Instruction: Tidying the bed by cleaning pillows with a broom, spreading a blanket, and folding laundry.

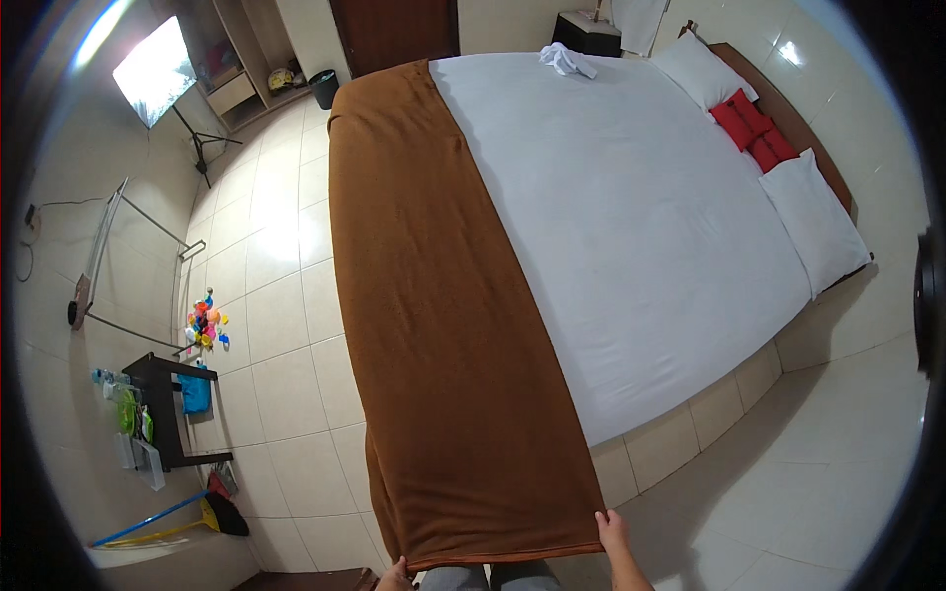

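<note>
A brown blanket [458, 318] lies across the foot part of a bed with a white sheet [635, 221]. Its near edge hangs over the bed's near side, in front of my legs. At the bottom of the view my left hand [397, 575] grips the blanket's near left corner. To the right, my right hand [612, 530] pinches the near right corner, and the edge is stretched between both hands. Some wrinkles run over the brown cloth. A crumpled white cloth [567, 60] rests at the bed's far side.
White pillows [815, 221] and red cushions [739, 120] lie by the headboard [805, 125]. Left of the bed are colourful toys [206, 322], a dark table [159, 406], a broom [222, 515], a metal rack [103, 244], a lamp on a tripod [157, 74] and a black bin [324, 89].
</note>
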A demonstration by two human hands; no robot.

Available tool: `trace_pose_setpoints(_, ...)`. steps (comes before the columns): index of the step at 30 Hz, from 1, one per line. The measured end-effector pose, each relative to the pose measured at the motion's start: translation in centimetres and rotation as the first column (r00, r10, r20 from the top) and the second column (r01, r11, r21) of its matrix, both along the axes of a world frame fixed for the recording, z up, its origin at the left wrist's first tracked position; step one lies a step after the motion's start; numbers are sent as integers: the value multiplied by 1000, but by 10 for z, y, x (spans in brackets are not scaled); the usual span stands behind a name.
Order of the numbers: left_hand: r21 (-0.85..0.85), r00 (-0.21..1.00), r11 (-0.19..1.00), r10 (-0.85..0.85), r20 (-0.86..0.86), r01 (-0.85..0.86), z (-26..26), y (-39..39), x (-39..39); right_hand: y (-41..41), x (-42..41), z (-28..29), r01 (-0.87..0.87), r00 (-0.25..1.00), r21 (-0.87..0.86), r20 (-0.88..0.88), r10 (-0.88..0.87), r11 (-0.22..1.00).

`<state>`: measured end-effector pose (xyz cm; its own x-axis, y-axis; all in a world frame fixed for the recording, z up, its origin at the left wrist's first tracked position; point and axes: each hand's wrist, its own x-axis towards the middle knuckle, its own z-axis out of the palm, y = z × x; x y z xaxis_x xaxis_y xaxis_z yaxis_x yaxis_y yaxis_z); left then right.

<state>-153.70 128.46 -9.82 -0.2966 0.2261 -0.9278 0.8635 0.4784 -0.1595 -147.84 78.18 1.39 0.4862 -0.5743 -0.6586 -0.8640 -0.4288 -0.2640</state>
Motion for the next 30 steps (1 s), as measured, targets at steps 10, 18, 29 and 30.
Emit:
trace_pose_setpoints(10,261,925,888,-359,-124,379,-6,-59,34,24,37,-58,-453,880,-257,-279,384,854)
trace_pose_setpoints(18,276,816,792,-576,44,545,14,-59,61,109,159,-28,-664,423,-444,441,792,602)
trace_pose_setpoints(29,475,519,553,-827,214,685,65,24,142,205,210,58,-815,578,52,1,816,577)
trace_pose_setpoints(30,324,547,772,-622,560,547,74,22,185,222,236,70,-822,563,-39,87,822,568)
